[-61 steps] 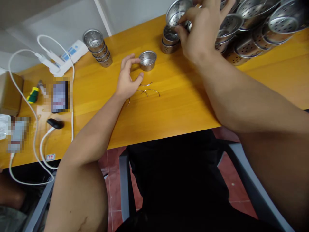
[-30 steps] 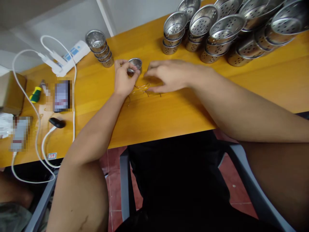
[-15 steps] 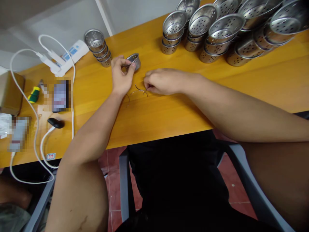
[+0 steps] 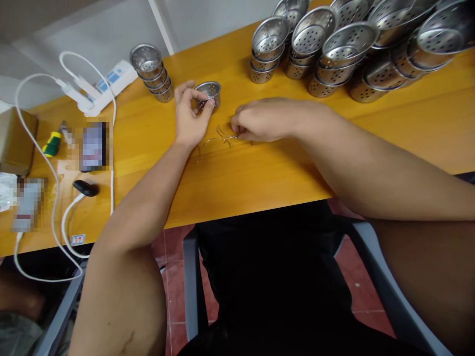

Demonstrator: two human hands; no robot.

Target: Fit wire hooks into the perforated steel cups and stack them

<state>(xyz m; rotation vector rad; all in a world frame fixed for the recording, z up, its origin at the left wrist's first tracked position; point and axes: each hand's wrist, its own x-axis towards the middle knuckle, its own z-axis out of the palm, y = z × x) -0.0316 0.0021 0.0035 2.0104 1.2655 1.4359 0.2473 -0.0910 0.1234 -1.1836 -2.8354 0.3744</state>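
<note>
My left hand (image 4: 193, 113) pinches the near wall of a small perforated metal cup (image 4: 213, 90) between thumb and fingers. The cup is upright on the wooden table, its open mouth facing up. To the right, my right hand (image 4: 256, 120) is closed low over the tabletop, fingertips pressed together on a thin curved metal wire (image 4: 233, 136). The part of the wire inside the fingers is hidden. A few similar bent wires (image 4: 212, 139) lie loose between my two hands, with another partly behind my left wrist.
One stack of perforated cups (image 4: 147, 62) stands beyond my left hand; several more stacks (image 4: 315, 37) fill the back right. A white power strip (image 4: 118, 81), cables, a phone (image 4: 93, 148) and a green-yellow handled tool (image 4: 54, 144) occupy the left. A box (image 4: 17, 143) sits far left.
My right hand has shifted slightly right, and the wire at its fingertips has moved with it. My left hand and the cup have moved a little right, with more of the cup now showing.
</note>
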